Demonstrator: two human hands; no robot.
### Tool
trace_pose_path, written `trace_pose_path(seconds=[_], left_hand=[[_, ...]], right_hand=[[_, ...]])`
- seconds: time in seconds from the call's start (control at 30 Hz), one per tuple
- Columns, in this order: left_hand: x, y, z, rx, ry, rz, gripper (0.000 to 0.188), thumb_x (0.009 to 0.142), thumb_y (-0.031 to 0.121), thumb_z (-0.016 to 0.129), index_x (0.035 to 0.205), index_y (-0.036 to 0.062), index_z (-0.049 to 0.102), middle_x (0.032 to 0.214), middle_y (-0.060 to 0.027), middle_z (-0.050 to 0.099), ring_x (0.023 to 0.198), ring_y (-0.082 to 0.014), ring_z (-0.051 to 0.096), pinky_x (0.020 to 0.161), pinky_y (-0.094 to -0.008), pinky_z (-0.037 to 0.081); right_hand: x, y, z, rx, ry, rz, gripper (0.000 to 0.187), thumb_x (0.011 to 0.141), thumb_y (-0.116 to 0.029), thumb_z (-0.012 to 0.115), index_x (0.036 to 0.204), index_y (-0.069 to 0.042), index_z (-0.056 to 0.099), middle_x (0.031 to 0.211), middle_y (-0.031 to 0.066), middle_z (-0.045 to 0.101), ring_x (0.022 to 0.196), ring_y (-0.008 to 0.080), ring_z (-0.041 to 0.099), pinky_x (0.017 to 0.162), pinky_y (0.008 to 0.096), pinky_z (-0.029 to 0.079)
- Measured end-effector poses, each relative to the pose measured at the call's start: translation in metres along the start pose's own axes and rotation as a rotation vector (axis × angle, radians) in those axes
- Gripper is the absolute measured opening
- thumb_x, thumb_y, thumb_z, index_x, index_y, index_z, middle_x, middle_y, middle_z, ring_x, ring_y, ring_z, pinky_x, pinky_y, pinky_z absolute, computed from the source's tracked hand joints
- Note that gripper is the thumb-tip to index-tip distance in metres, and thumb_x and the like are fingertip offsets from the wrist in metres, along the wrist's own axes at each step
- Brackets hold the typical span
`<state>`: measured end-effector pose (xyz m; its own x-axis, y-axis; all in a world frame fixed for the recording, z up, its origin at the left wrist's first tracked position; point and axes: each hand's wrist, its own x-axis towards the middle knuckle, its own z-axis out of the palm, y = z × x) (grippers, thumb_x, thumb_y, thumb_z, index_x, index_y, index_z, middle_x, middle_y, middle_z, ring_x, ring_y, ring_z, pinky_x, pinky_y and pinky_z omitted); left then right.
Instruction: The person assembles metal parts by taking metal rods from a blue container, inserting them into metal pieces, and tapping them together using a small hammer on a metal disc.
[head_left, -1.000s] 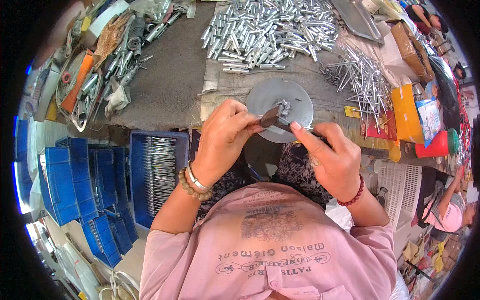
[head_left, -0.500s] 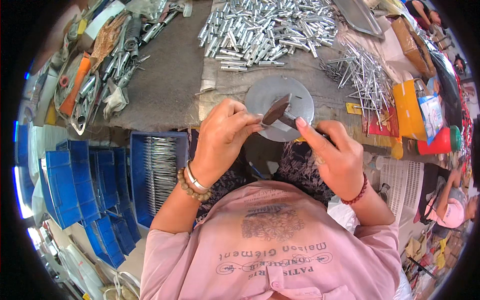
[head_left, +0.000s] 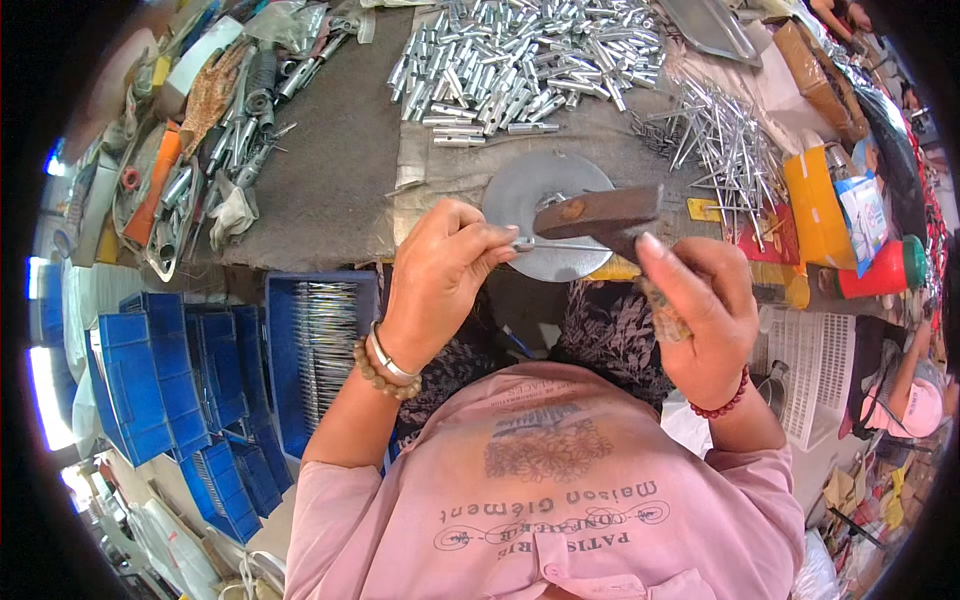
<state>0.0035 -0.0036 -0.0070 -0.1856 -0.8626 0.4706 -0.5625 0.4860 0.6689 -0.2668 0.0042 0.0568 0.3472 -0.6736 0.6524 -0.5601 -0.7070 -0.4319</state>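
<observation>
My left hand (head_left: pixel 445 270) is closed, pinching the end of a thin metal rod (head_left: pixel 570 246) that points right, level above a round grey metal disc (head_left: pixel 515 195). A small silvery piece shows at the fingertips, mostly hidden by them. My right hand (head_left: pixel 703 305) is wrapped round the short handle of a hammer (head_left: pixel 605 211), its index finger or thumb stretched along toward the head. The rusty brown hammer head hangs over the disc's right side, just above the rod, and covers part of both. Whether it touches the rod I cannot tell.
Silvery metal tubes (head_left: pixel 530 70) are heaped at the back of the workbench. Thin metal rods (head_left: pixel 725 140) lie piled to the right, near a yellow box (head_left: pixel 815 205) and a red jar (head_left: pixel 880 272). Left stand tools (head_left: pixel 215 145) and blue bins (head_left: pixel 320 285) below, one holding rods.
The hammer has swung right and turned, so its head now shows side-on. My right hand has moved right. The rod is now plainly visible; my left hand stays nearly in place.
</observation>
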Motion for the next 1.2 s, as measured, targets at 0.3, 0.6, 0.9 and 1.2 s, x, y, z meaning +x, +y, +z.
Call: trace_pose_path(seconds=[0.3, 0.6, 0.9, 1.2], left_hand=[[0.0, -0.001, 0.0, -0.027, 0.017, -0.026, 0.025, 0.081, 0.003, 0.087, 0.104, 0.0064, 0.079, 0.092, -0.0091, 0.065, 0.084, -0.0286, 0.066, 0.072, -0.0383, 0.053], [-0.001, -0.006, 0.002, -0.004, 0.031, -0.008, 0.028, 0.079, 0.002, 0.088, 0.105, 0.0057, 0.079, 0.092, -0.0094, 0.065, 0.084, -0.0284, 0.065, 0.072, -0.038, 0.053], [0.003, 0.001, -0.005, 0.006, -0.046, -0.043, 0.035, 0.083, 0.002, 0.086, 0.117, 0.0111, 0.083, 0.092, -0.0063, 0.062, 0.082, -0.0221, 0.061, 0.071, -0.033, 0.051], [0.002, -0.005, -0.006, 0.127, -0.071, 0.087, 0.043, 0.082, 0.002, 0.086, 0.122, 0.0166, 0.084, 0.091, -0.0044, 0.06, 0.078, -0.0206, 0.059, 0.069, -0.0331, 0.051]], right_hand=[[-0.002, 0.003, 0.011, -0.122, -0.151, -0.034, 0.058, 0.079, 0.004, 0.07, 0.132, -0.02, 0.08, 0.095, 0.0064, 0.062, 0.072, 0.0229, 0.066, 0.064, 0.0353, 0.055], [-0.002, -0.002, -0.001, -0.166, -0.274, -0.06, 0.059, 0.078, 0.004, 0.075, 0.133, -0.017, 0.079, 0.094, 0.006, 0.063, 0.072, 0.0212, 0.064, 0.063, 0.0336, 0.054], [0.019, 0.025, -0.014, 0.11, -0.256, 0.369, 0.058, 0.088, 0.009, 0.068, 0.143, -0.007, 0.069, 0.112, 0.0109, 0.068, 0.097, 0.022, 0.062, 0.088, 0.0321, 0.051], [-0.003, 0.056, -0.01, 0.157, -0.245, 0.513, 0.063, 0.081, 0.012, 0.067, 0.141, -0.009, 0.07, 0.113, 0.0113, 0.067, 0.097, 0.029, 0.064, 0.089, 0.034, 0.052]])
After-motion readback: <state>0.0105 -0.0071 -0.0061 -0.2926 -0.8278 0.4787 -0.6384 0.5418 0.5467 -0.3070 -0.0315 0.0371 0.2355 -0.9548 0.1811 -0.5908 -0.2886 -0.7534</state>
